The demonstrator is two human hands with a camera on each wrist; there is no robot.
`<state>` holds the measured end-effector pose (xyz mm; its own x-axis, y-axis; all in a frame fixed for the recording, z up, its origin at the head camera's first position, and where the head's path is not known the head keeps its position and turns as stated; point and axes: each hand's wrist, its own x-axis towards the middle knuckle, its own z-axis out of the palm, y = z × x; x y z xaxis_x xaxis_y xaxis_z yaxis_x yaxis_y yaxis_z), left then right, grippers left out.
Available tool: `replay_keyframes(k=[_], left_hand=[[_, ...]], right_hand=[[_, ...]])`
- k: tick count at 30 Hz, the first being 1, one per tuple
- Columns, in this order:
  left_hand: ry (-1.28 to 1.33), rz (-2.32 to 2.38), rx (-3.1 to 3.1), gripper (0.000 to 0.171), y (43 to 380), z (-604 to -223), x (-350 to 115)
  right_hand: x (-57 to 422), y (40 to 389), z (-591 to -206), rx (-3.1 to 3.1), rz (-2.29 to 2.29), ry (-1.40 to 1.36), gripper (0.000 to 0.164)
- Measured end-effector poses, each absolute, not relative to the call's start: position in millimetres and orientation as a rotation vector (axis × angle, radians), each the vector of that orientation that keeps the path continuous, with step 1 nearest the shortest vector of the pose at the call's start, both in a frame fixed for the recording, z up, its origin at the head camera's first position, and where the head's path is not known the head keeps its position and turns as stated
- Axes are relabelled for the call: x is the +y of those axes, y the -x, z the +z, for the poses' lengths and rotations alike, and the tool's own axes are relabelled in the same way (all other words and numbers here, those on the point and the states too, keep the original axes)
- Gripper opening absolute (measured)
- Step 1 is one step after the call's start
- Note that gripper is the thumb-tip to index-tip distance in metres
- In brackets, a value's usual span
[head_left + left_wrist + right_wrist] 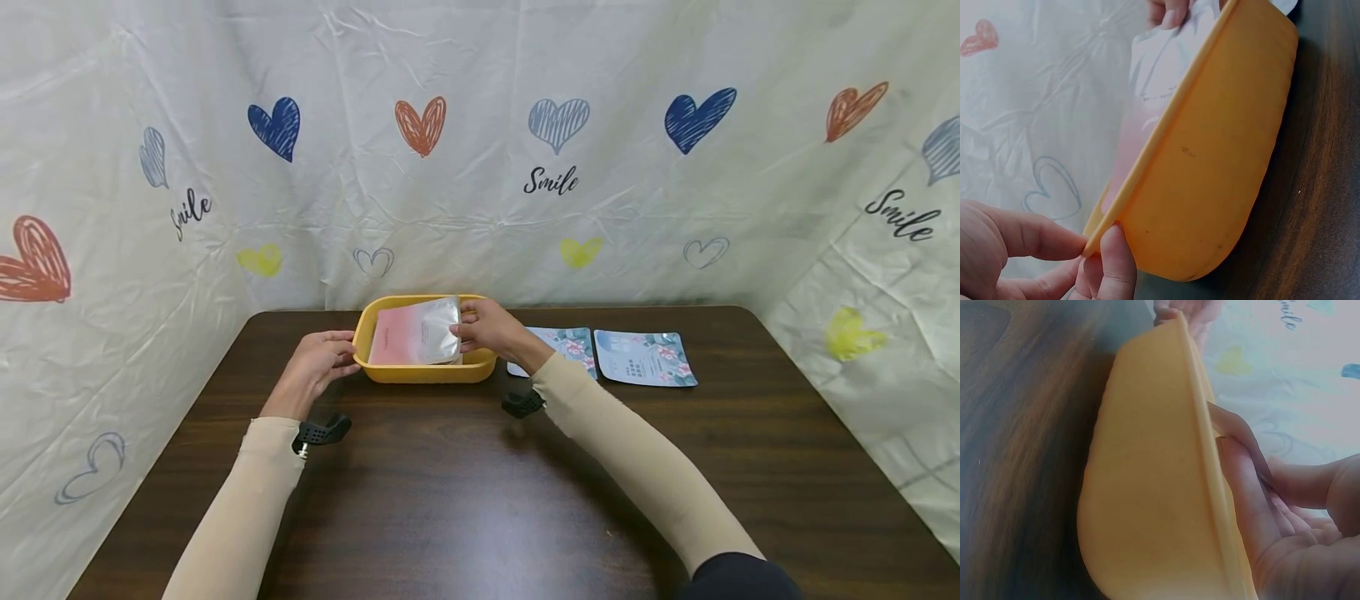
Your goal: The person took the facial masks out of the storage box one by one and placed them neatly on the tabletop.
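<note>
Your L hand point(321, 365) pinches the yellow basket point(427, 375) by its rim, prob. to steady it on the bench point(420, 475); your R hand point(491, 327) grips the pink pkt point(397, 332), inside the basket, by its silver end, likely for control.

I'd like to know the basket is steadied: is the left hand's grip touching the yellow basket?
Touching. The left wrist view shows the left hand's grip on the yellow basket, with fingertips against its rim.
</note>
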<state>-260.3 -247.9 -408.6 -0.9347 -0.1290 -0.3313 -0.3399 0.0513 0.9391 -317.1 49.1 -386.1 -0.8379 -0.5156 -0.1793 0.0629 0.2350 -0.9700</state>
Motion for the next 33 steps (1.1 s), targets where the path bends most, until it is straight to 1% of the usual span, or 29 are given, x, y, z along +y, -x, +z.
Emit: replay_keyframes(k=[20,24,28,33], left_hand=[[0.497,2.005,2.125,0.049,259.1,-409.6,-250.0],[0.496,2.005,2.125,0.049,260.4,-408.8,-249.8],[0.507,1.998,2.118,0.048,260.7,-408.7,-249.6],[0.513,1.997,2.112,0.048,260.4,-408.4,-250.1]], right_hand=[[97.5,304.9,-373.5,1.957,-1.781,0.387,0.045],[107.8,301.8,-369.9,1.967,-1.8,0.375,0.047],[119.2,297.5,-368.8,1.973,-1.8,0.362,0.053],[132.8,293.4,-368.2,1.92,-1.854,0.357,0.05]])
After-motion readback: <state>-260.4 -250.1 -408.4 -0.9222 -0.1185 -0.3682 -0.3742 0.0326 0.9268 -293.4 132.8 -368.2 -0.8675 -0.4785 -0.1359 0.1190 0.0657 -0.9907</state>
